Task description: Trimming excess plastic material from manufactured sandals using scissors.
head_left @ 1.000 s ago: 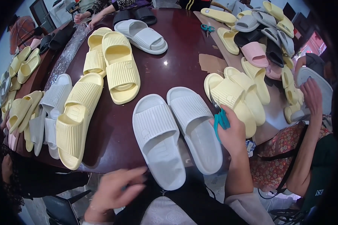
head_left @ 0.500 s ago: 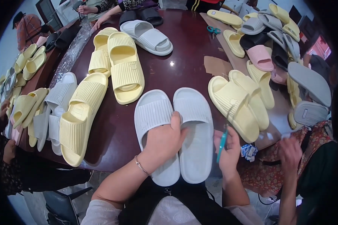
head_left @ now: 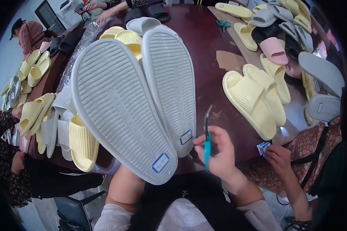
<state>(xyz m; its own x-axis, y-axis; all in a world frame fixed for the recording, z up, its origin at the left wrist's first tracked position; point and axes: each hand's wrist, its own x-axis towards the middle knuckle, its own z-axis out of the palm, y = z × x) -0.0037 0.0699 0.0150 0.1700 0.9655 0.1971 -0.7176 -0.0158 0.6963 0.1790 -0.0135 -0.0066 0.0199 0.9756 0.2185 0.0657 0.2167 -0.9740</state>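
Note:
A pair of pale grey slide slippers (head_left: 129, 104) is raised toward me, ribbed soles facing up at me. Each sole bears a small blue-edged label (head_left: 160, 163) near the heel. Behind the slippers my left hand holds them up; its fingers are hidden, and only my left forearm (head_left: 125, 188) shows below. To the right of the heels, my right hand (head_left: 218, 154) grips teal-handled scissors (head_left: 207, 148), seen edge-on with the slim curved metal tip upward. Its thumb and fingertips are close to the label on the right-hand sole; I cannot tell if they touch it.
Yellow slippers (head_left: 248, 102) lie right on the dark red table (head_left: 204, 54); another yellow slipper (head_left: 83, 148) lies left. A slipper pile (head_left: 273, 50) and teal scissors (head_left: 223, 24) are at far right. A co-worker's hand (head_left: 278, 156) holds a blue-and-white wad (head_left: 263, 148).
The grey slippers have gone from soles down on the table to raised and turned soles toward me. My right hand has moved left with the scissors. The co-worker's hand now holds the blue-and-white wad.

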